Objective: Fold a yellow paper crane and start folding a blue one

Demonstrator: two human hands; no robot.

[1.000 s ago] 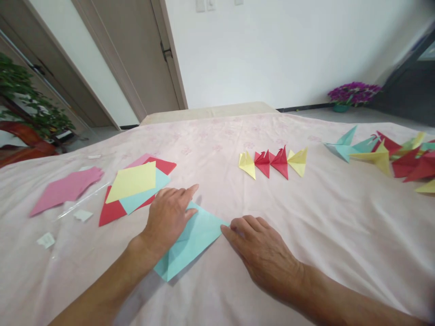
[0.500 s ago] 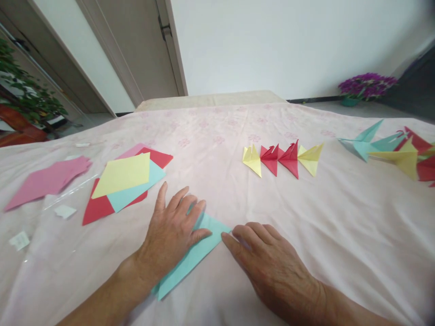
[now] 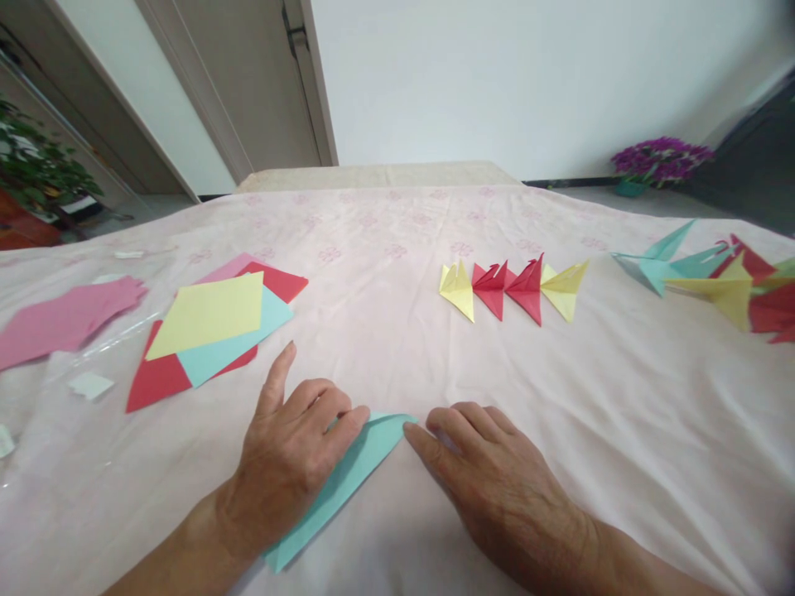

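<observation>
A teal sheet of origami paper [image 3: 357, 473], folded into a narrow pointed shape, lies slantwise on the cloth between my hands. My left hand [image 3: 289, 455] is over its upper edge, fingers bent onto the paper and little finger sticking out; the thumb is hidden. At the right-hand point of the paper, my right hand [image 3: 506, 488] keeps its thumb tip on the corner, with the other fingers curled in close to it.
A stack of coloured sheets [image 3: 214, 314] lies left of my hands, with pink sheets [image 3: 68, 319] and paper scraps [image 3: 91, 385] farther left. Red and yellow folded birds [image 3: 525, 285] stand in a row behind my right hand. More folded birds [image 3: 736, 290] sit at far right.
My left hand has slid down and left, its fingers drawing in and its thumb going out of sight. The teal paper looks narrower, its upper part folded over. My right hand stays at the corner.
</observation>
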